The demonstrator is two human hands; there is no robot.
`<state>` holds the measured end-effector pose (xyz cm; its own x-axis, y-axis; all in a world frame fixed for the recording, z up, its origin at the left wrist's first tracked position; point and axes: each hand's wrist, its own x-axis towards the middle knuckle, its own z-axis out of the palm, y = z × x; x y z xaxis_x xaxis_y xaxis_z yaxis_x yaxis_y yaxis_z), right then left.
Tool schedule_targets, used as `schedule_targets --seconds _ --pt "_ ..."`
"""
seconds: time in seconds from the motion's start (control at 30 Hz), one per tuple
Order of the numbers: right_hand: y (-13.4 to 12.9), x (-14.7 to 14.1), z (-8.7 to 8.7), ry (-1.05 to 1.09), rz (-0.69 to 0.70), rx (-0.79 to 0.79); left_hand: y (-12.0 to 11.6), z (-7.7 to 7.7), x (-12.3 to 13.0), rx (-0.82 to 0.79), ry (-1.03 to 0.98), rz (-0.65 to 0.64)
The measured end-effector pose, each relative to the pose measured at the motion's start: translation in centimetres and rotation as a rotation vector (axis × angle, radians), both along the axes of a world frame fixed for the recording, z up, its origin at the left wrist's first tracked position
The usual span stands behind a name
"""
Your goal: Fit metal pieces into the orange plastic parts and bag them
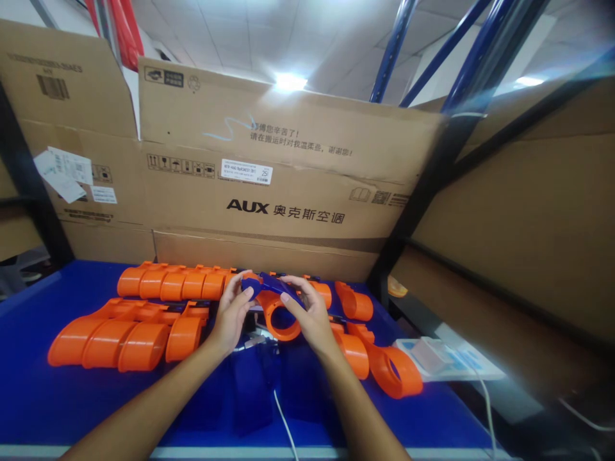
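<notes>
Both hands hold one orange and dark blue plastic tape dispenser [283, 325] above the table. My left hand [231, 320] pinches its blue end on the left, thumb on top. My right hand [311, 315] grips the blue part from the right, with the thumb laid across it. Its round orange ring hangs open toward me between the hands. Behind and to the left stand rows of similar orange dispensers [141, 346]. More orange pieces lie right of my right hand, one of them tilted [396, 372]. Small items under the held dispenser are partly hidden.
The blue tabletop [43, 410] runs up to a cardboard wall [192, 211] with printing. Clear or dark blue bags [252, 390] lie in front of me with a white cable [284, 419]. A white box [432, 355] sits at the right edge beside a dark metal post [413, 192].
</notes>
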<state>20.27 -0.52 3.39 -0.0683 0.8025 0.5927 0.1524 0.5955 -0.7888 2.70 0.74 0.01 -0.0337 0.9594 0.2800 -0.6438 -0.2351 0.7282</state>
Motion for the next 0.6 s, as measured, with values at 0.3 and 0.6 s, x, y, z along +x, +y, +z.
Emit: schedule_targets --seconds 0.3,0.6 --pt "0.38 0.13 -0.29 -0.033 0.017 -0.020 -0.25 0.15 0.01 0.022 -0.018 -0.018" --pt "0.09 0.32 -0.31 -0.150 0.051 0.018 -0.41 0.06 -0.11 0.100 -0.043 -0.037"
